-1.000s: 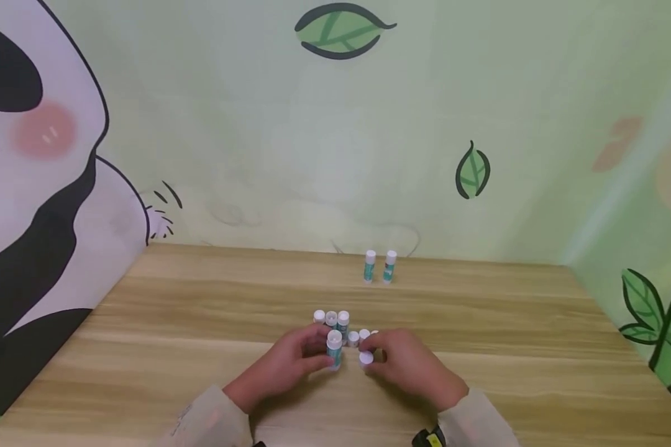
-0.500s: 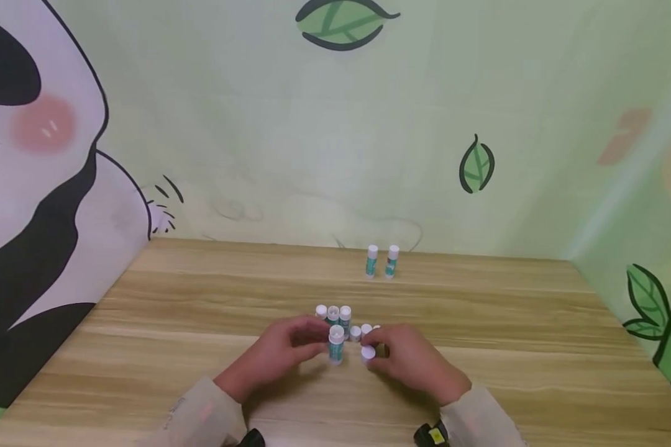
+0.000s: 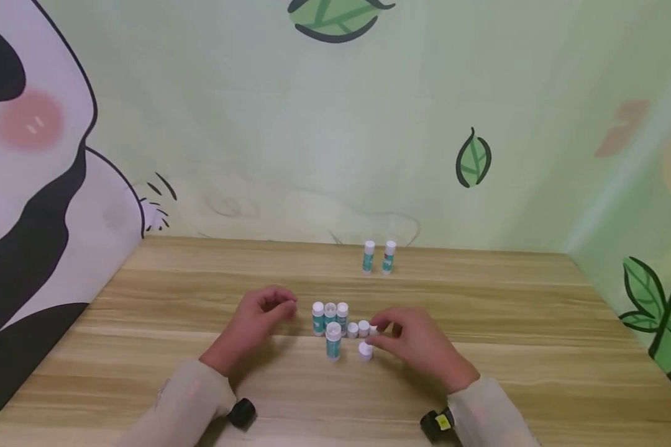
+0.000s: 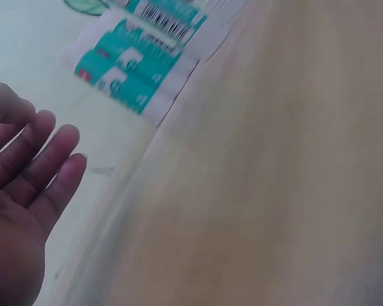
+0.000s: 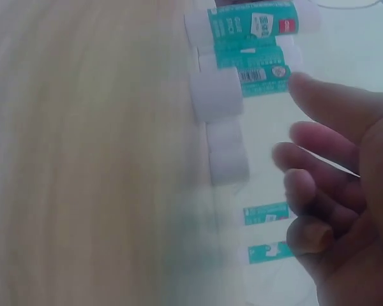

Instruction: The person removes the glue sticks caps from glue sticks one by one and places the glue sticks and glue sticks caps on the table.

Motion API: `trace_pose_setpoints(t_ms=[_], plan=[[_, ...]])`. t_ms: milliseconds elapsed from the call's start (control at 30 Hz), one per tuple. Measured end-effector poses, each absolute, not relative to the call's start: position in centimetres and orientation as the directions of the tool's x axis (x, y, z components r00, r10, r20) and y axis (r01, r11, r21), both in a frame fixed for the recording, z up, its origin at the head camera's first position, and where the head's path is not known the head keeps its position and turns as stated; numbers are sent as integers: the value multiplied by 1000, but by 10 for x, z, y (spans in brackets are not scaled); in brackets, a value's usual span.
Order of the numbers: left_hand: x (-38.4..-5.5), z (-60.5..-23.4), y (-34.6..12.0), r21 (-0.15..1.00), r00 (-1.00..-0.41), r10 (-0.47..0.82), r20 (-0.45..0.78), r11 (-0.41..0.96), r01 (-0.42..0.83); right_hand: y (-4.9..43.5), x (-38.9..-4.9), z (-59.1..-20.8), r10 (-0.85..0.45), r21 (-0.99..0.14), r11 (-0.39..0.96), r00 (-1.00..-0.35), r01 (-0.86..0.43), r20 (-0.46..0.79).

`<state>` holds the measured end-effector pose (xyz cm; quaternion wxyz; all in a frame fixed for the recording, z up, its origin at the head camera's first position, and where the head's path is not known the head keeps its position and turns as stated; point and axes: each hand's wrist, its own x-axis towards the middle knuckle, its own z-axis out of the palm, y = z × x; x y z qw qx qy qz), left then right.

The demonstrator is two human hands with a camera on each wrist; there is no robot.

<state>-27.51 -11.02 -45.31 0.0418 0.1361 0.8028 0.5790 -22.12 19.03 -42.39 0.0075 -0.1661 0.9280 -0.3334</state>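
Status: front glue stick [image 3: 333, 346] upright, top open

The front glue stick stands on the worktop [image 3: 514, 304]. Left hand [image 3: 260, 315]: left of it, fingers loosely bent, holds nothing. Right hand [image 3: 416, 335]: right of it, thumb and fingers parted, holds nothing, near a single cap [image 3: 365, 352]. Just behind it: three grouped glue sticks [image 3: 330, 315]. Behind right: three caps [image 3: 363, 329]. Well behind: two rear glue sticks [image 3: 368, 261].

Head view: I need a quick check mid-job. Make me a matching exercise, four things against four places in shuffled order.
Things:
1. pair of glue sticks
2. lone glue stick
3. lone cap
4. left hand

Places:
A. left of the row of three glue sticks
B. at the table's far side, near the wall
C. beside the right hand
D. just in front of the row of three

Pairs: 1-B, 2-D, 3-C, 4-A
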Motion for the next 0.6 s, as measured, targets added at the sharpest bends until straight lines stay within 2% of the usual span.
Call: trace_pose_setpoints(t_ms=[300, 600], plan=[[-322, -465, -96, 937, -937, 330, 114, 277, 211, 200, -226, -429, -332, -671, 658, -931, -342, 149], [-362, -468, -64, 940, -889, 455, 48, 282, 195, 201, -227, -431, -361, -705, 642, -930, -301, 68]])
